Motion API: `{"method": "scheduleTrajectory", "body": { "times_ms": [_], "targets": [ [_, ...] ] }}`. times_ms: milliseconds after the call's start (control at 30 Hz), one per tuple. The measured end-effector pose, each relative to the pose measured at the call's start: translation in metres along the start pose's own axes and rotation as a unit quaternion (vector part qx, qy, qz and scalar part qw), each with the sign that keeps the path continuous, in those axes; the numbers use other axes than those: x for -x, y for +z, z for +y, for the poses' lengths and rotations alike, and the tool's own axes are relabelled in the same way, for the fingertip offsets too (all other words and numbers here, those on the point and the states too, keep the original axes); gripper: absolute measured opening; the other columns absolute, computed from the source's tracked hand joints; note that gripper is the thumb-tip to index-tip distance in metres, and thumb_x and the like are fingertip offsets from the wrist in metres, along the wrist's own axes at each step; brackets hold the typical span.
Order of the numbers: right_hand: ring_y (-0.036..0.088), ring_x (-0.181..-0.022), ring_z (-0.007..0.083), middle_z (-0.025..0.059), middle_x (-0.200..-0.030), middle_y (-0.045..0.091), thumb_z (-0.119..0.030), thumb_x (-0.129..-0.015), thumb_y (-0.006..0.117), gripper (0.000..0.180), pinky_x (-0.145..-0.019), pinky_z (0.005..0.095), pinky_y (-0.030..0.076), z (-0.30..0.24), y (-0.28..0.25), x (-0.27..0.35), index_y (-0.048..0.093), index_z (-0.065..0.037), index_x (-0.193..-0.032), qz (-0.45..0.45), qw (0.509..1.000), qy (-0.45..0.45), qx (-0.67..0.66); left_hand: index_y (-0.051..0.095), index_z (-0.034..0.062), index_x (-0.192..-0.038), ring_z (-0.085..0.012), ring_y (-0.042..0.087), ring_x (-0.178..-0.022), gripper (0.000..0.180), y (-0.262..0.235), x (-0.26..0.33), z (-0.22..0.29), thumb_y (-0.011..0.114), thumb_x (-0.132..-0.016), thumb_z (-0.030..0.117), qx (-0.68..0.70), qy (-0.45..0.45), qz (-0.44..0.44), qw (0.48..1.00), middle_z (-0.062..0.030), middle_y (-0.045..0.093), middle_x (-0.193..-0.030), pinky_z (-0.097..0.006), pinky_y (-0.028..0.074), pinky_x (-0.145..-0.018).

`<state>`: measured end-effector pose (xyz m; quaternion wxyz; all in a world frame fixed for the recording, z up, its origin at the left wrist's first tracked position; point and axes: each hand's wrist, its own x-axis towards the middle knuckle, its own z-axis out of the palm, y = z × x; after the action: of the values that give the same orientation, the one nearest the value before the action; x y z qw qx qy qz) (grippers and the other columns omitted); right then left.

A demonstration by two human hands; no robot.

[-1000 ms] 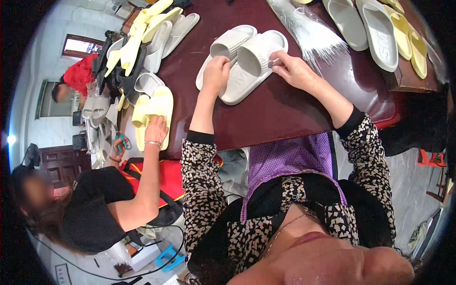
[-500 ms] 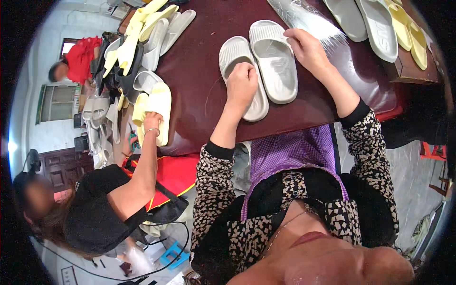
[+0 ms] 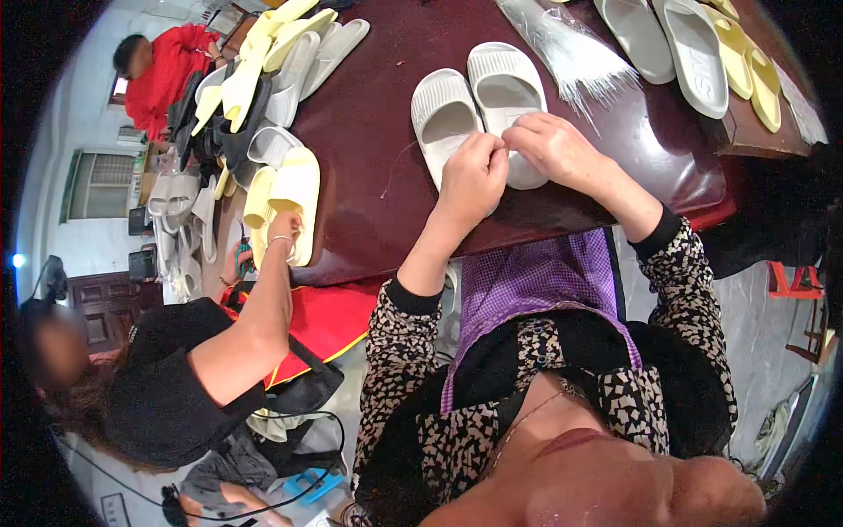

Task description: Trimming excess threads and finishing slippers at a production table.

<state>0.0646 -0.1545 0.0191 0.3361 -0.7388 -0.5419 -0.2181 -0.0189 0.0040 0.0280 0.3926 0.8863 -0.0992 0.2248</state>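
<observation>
Both hands have drawn together: left hand (image 3: 472, 180) and right hand (image 3: 551, 147) pinch fingertips over the grey slippers (image 3: 479, 110)

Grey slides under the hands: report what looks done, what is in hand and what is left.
Done: the two grey slides lie side by side as a pair on the table. In hand: the left hand and right hand meet over the heel ends, fingertips pinched together; what they pinch is too small to tell. Left: loose slides are piled at the table's left, more at top right.
</observation>
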Motion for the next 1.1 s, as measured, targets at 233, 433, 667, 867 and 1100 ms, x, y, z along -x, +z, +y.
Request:
{"method": "scheduleTrajectory", "body": {
  "times_ms": [233, 433, 667, 867, 1100],
  "targets": [
    [0.060, -0.081, 0.0296, 0.0114, -0.086, 0.060, 0.001, -0.070, 0.059, 0.019, -0.071, 0.0361, 0.050, 0.003, -0.048, 0.010, 0.059, -0.001, -0.088, -0.025, 0.998, 0.020, 0.044, 0.056, -0.0002, -0.079, -0.0323, 0.058, -0.072, 0.003, -0.033, 0.027, 0.015, 0.059, -0.077, 0.001, -0.029, 0.030, 0.012, 0.999, -0.0145, 0.058, -0.076, -0.038, 0.047, -0.063],
    [0.061, -0.081, 0.0291, 0.0119, -0.086, 0.060, 0.001, -0.068, 0.059, 0.020, -0.071, 0.0361, 0.051, 0.013, -0.067, 0.027, 0.059, -0.002, -0.088, 0.000, 0.996, 0.009, 0.092, 0.058, -0.0011, -0.081, -0.0220, 0.058, -0.064, 0.005, -0.055, 0.057, 0.021, 0.059, -0.077, -0.003, 0.021, -0.007, -0.018, 1.000, -0.0120, 0.057, -0.074, -0.029, 0.046, -0.058],
    [0.061, -0.083, 0.0290, 0.0126, -0.090, 0.061, 0.002, -0.067, 0.059, 0.025, -0.072, 0.0364, 0.051, 0.004, -0.044, 0.027, 0.059, -0.001, -0.092, -0.039, 0.997, -0.011, 0.068, 0.057, -0.0016, -0.080, -0.0257, 0.058, -0.066, 0.006, -0.046, 0.069, 0.022, 0.059, -0.076, -0.004, -0.003, 0.004, -0.027, 1.000, -0.0131, 0.057, -0.075, -0.032, 0.046, -0.060],
    [0.060, -0.085, 0.0280, 0.0116, -0.090, 0.060, -0.002, -0.067, 0.058, 0.027, -0.073, 0.0358, 0.050, 0.023, -0.023, 0.015, 0.057, -0.001, -0.094, -0.081, 0.991, -0.025, 0.104, 0.055, -0.0005, -0.078, -0.0305, 0.056, -0.068, 0.006, -0.041, 0.067, 0.016, 0.060, -0.074, -0.002, -0.107, 0.031, -0.004, 0.994, -0.0137, 0.056, -0.073, -0.036, 0.046, -0.061],
    [0.059, -0.081, 0.0247, 0.0090, -0.085, 0.057, -0.008, -0.071, 0.054, 0.016, -0.072, 0.0337, 0.049, 0.022, -0.006, -0.019, 0.054, -0.004, -0.086, -0.095, 0.982, -0.069, 0.151, 0.054, 0.0024, -0.076, -0.0294, 0.055, -0.070, 0.007, -0.029, 0.060, 0.007, 0.060, -0.076, 0.005, -0.177, 0.057, -0.013, 0.982, -0.0113, 0.054, -0.072, -0.038, 0.045, -0.064]
  ]
}}
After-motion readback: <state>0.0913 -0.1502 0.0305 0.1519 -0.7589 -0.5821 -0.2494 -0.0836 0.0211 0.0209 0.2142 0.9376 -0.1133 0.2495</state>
